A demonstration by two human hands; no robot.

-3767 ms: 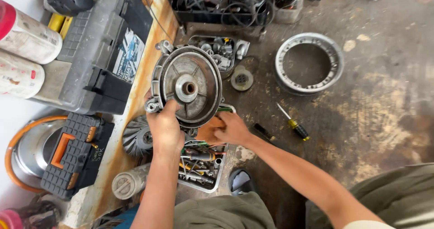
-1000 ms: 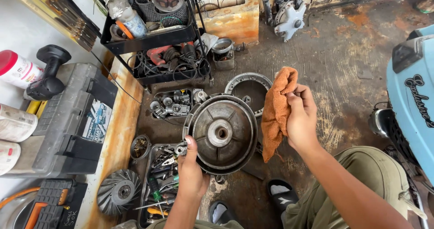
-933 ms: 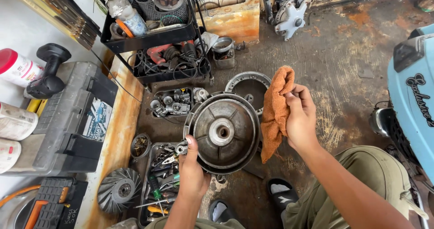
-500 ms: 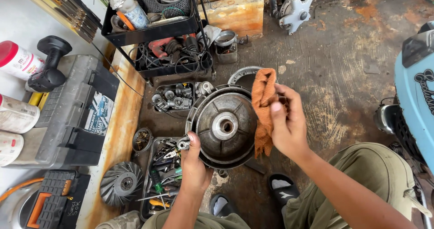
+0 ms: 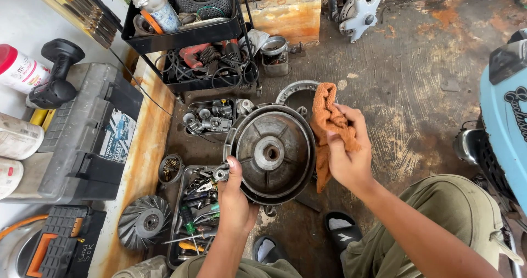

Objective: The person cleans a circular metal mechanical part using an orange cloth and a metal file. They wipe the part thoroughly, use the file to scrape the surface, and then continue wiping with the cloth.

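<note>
My left hand point(image 5: 234, 198) grips the lower left edge of a round grey metal engine cover point(image 5: 273, 153), holding it up with its ribbed face and centre hole toward me. My right hand point(image 5: 348, 153) is closed on an orange rag point(image 5: 326, 127), bunched just right of the cover's rim. The rag hangs down beside the cover and touches its right edge.
A metal tray of hand tools point(image 5: 192, 217) lies under my left arm, a finned pulley point(image 5: 144, 223) left of it. A tray of small parts point(image 5: 209, 118), a black shelf cart point(image 5: 189, 36), a grey toolbox point(image 5: 90, 132), a metal ring point(image 5: 291, 94) and a light blue scooter point(image 5: 505, 113) surround me.
My right hand has brought the rag down from shoulder height to the cover's right rim and bunched it tighter. The cover stays held in my left hand.
</note>
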